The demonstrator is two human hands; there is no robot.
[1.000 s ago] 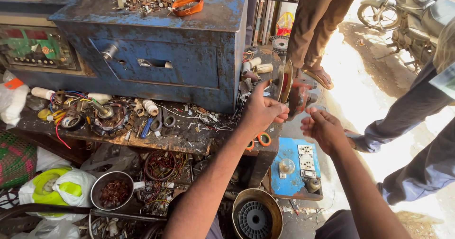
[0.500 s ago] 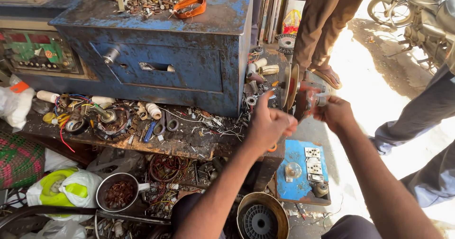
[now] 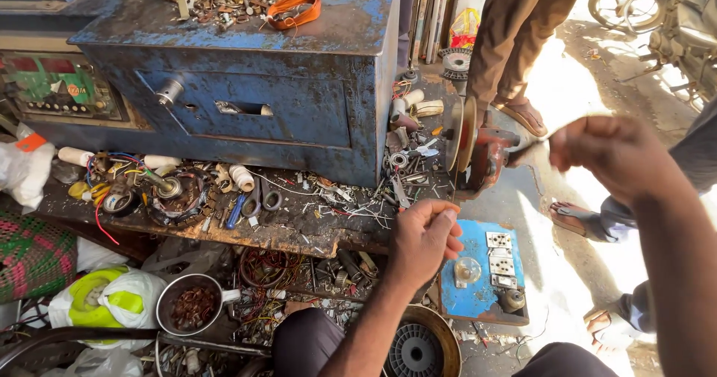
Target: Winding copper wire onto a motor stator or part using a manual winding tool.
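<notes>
A hand-cranked wheel machine [image 3: 469,144], with a tan disc and a rusty red body, is fixed at the right end of the cluttered workbench [image 3: 299,235]. My right hand [image 3: 612,153] is a blurred fist to the right of it, closed at the tip of its dark crank handle [image 3: 526,153]. My left hand [image 3: 422,236] hovers lower, over the bench's front corner. Its fingers are curled and pinched together, and I see nothing clearly held in them.
A blue metal cabinet [image 3: 261,100] with scrap on top stands behind the bench. Below are a blue socket board [image 3: 485,272], a pot of copper wire [image 3: 190,306] and a round drum holding a grey spool [image 3: 418,351]. Other people's legs and sandalled feet [image 3: 523,112] stand right, with a motorbike [image 3: 665,18] beyond.
My left hand has dropped from beside the wheel down toward the bench's front edge. My right hand has pulled away to the right of the machine and is motion-blurred.
</notes>
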